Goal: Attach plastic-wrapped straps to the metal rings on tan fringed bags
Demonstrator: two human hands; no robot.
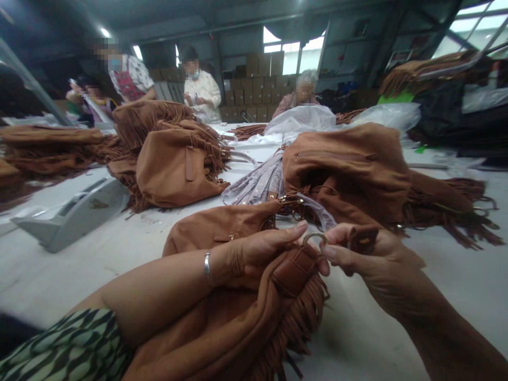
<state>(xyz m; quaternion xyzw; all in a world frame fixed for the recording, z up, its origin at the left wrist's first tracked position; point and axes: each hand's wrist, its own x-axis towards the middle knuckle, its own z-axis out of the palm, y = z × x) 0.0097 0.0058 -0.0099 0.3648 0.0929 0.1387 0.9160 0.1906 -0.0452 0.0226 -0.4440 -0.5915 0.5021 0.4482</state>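
Observation:
A brown fringed bag (222,328) lies across the near side of the table, its leather end tab (296,270) raised between my hands. My left hand (273,246), with a silver bracelet at the wrist, is closed around this end of the bag. A metal ring (315,236) stands up at the tab's tip. My right hand (369,251) pinches the ring's right side between thumb and index finger, and a short brown leather strap piece (363,239) shows within that hand. Just behind lies the zippered part of a brown bag (222,225).
Brown bags stand at the left (170,164) and right (345,169). Plastic-wrapped straps (256,182) lie between them. A grey tape dispenser (79,211) sits on the white table (47,280) at left. Several people work across the table, with stacked boxes (254,90) behind.

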